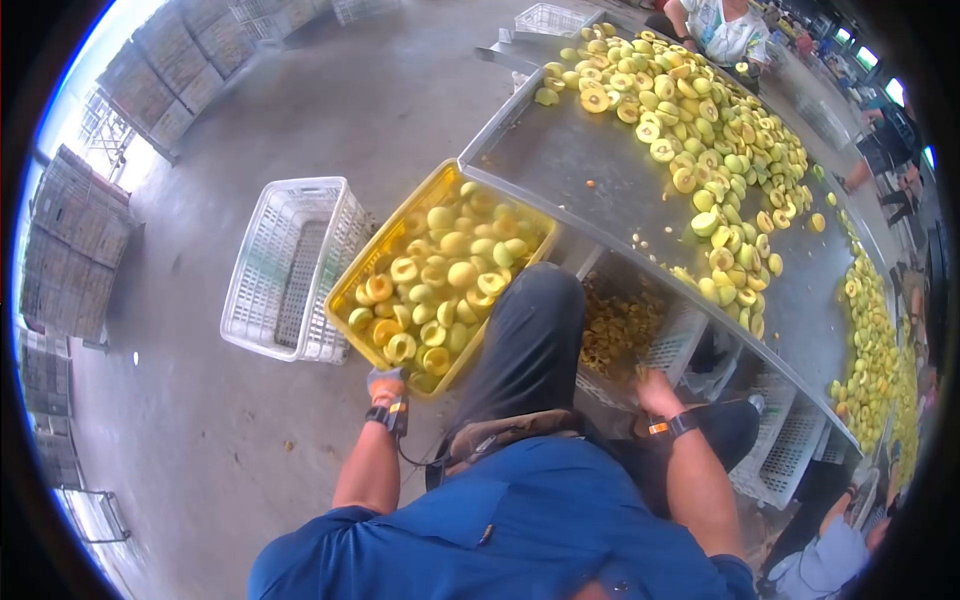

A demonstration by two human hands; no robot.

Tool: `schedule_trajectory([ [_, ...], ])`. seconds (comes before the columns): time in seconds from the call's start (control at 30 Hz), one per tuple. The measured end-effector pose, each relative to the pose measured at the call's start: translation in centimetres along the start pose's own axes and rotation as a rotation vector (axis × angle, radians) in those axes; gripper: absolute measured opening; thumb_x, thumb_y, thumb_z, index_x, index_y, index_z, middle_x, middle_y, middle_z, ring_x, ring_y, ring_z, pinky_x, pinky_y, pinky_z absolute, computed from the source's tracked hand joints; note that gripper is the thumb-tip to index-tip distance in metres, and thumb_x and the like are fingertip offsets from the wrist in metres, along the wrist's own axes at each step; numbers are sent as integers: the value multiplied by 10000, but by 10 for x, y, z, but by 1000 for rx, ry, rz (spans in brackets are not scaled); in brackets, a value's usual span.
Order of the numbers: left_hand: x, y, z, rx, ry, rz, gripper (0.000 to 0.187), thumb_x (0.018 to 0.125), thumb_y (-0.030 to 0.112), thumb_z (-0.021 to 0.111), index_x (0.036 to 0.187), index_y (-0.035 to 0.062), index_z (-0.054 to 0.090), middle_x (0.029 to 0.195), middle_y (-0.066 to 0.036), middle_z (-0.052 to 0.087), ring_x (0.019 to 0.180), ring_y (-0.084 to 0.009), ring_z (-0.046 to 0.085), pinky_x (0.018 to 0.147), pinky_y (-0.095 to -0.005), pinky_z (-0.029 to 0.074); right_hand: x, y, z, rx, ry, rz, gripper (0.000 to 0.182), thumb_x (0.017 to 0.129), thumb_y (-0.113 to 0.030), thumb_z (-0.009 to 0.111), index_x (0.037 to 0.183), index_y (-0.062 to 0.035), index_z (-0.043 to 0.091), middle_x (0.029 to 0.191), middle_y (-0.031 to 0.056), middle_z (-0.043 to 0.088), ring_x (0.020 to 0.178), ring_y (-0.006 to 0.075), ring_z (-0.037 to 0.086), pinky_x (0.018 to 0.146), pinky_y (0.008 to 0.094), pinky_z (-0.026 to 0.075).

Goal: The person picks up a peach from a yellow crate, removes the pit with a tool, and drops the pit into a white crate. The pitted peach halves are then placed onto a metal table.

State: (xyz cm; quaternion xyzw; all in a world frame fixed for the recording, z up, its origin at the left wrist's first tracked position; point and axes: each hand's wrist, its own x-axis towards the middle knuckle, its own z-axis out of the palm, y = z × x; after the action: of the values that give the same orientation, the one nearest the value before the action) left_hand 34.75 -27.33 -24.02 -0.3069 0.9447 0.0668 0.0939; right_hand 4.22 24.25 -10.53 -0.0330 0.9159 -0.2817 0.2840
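Note:
A yellow crate (352, 273) full of halved yellow-green stone fruit (462, 274) stands tilted beside my knee, one end against the metal table's edge. At its near corner, my left hand (386, 384), with grey glove material on the fingers, is closed on the rim. My right hand (657, 394) is low by my other knee, at the near side of a white crate (672, 345) under the table. Brown pits or scraps (618, 325) fill part of that crate. The right fingertips are hidden, so their grip cannot be made out.
An empty-looking white crate (285, 270) stands on the floor to the left. Fruit halves (715, 160) are heaped on the metal table (570, 150). More white crates (790, 440) sit underneath. People (725, 30) stand around the table. Stacked crates (75, 240) line the left.

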Motion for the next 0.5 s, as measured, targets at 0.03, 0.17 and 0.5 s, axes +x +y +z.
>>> schedule_trajectory([
  [0.03, -13, 0, 0, 2, -4, -13, 159, 855, 282, 685, 933, 229, 813, 1010, -34, 802, 942, -283, 760, 787, -431, 601, 3, 6, 0, -26, -10, -30, 277, 887, -207, 683, 979, 50, 729, 920, 292, 738, 946, 454, 721, 840, 523, 546],
  [0.17, -50, -19, 22, 23, -66, -29, 150, 852, 292, 696, 923, 242, 818, 982, -41, 800, 934, -290, 759, 774, -432, 596, -7, -39, -25, -56, -140, 62, 273, 898, -214, 676, 941, 54, 696, 878, 281, 729, 908, 451, 717, 812, 526, 543],
  [0.5, -43, -9, -70, -23, 574, -556, 415, 906, 169, 679, 1269, -33, 678, 1207, -233, 726, 1151, -394, 678, 996, -450, 536, 15, -82, -73, -23, -119, -184, 380, 912, -334, 704, 1015, 25, 638, 947, 272, 709, 917, 448, 692, 824, 496, 548],
])
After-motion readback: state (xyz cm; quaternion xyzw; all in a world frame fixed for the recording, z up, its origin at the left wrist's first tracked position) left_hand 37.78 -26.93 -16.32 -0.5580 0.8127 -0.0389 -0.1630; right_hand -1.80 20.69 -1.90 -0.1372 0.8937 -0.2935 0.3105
